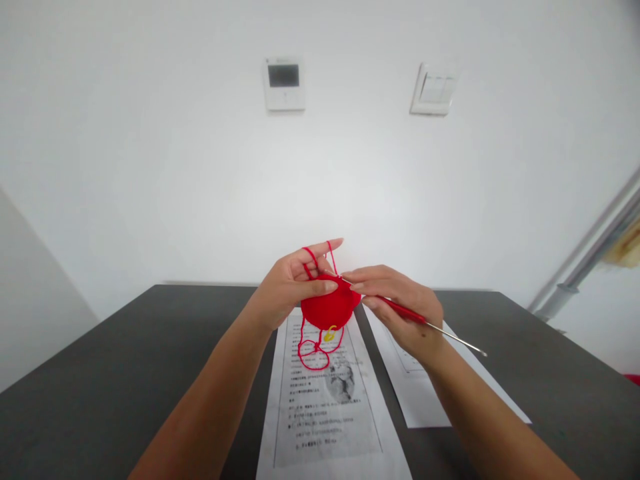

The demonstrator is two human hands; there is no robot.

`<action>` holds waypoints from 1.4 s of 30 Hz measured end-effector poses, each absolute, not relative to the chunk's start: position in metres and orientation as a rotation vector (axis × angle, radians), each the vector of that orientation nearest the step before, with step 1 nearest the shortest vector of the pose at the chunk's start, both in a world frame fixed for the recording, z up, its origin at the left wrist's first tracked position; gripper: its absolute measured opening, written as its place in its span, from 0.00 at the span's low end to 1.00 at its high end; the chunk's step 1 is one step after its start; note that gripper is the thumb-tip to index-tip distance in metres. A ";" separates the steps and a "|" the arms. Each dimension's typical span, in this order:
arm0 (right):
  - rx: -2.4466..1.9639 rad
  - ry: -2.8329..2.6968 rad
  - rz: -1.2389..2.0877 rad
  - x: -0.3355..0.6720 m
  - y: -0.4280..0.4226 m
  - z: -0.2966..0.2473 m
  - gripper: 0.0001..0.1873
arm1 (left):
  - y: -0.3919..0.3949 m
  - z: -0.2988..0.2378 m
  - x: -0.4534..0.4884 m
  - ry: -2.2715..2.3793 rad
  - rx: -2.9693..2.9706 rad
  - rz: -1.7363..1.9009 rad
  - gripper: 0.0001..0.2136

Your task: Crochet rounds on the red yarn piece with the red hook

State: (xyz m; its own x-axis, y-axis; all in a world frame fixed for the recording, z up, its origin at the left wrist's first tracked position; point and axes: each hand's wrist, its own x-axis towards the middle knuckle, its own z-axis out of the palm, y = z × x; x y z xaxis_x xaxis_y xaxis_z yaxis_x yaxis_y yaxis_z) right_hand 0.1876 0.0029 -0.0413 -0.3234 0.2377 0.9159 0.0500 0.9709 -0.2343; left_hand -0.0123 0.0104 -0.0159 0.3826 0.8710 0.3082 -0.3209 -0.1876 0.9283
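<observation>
My left hand (300, 277) pinches a rounded red crochet piece (327, 308) between thumb and fingers, its index finger stretched out to the right. Red yarn (311, 255) loops over that finger and runs down to the top edge of the piece. In my right hand (400, 297) is a crochet hook (407, 312) with a red grip and metal ends, its tip at the top edge of the piece by the left fingers. From the lower edge hangs a yellow stitch marker (329, 334). Loose loops of red yarn (315, 363) dangle beside it.
Below my hands a printed sheet (325, 427) with text and a picture lies on the dark table (125, 373). Another white sheet (425, 400) lies to its right, partly under my right forearm. Behind stands a white wall with a panel (284, 85) and a light switch (434, 90).
</observation>
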 end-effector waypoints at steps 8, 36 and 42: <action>-0.326 -1.972 -0.066 0.183 0.002 -0.041 0.14 | 0.009 -0.017 -0.011 0.704 1.599 1.286 0.31; -0.477 -1.922 0.003 0.184 -0.006 -0.034 0.10 | 0.021 -0.019 -0.023 0.568 1.281 0.933 0.26; -0.482 -1.890 0.266 0.190 -0.009 -0.029 0.05 | 0.018 -0.016 -0.026 0.523 1.329 0.889 0.24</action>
